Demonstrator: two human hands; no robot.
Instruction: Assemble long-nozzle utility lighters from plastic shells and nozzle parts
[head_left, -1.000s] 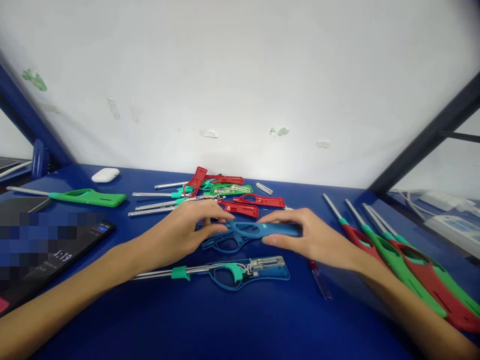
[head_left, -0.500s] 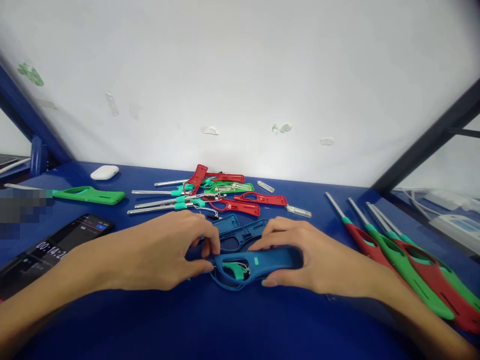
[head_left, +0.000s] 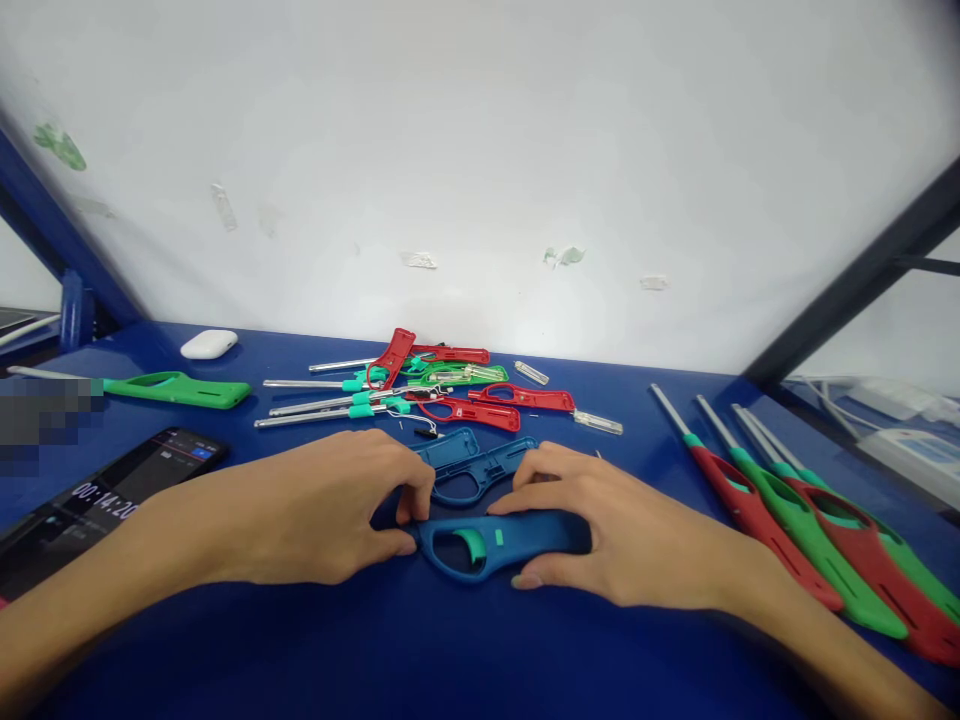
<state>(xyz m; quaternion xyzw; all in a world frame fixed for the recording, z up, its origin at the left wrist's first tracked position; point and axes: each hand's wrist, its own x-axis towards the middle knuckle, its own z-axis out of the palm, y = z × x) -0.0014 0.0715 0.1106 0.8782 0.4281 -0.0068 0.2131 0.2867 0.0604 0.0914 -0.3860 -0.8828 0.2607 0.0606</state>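
Note:
A blue utility lighter handle (head_left: 517,540) lies low over the table, a green trigger (head_left: 474,547) showing in its loop. My left hand (head_left: 352,510) pinches the handle's narrow front end between thumb and fingers. Around its wide rear end, the thumb and fingers of my right hand (head_left: 600,520) are closed. Its two shell halves look almost flush along the visible edge; the underside is hidden. Just behind lie a blue half shell with a loop (head_left: 480,475) and another blue shell piece (head_left: 454,447), partly covered by my left hand.
Farther back lie red half shells (head_left: 480,412), metal lighter tubes (head_left: 322,408) and clear fuel tanks (head_left: 598,422). Several whole lighters (head_left: 810,540) are at the right. A phone (head_left: 112,500), a green lighter (head_left: 180,390) and a white earbud case (head_left: 209,345) sit left.
The upper blue shell has come down onto the lower part, and the gap in the loop has closed. Wires seen beside the trigger are now covered. Both hands shifted slightly left.

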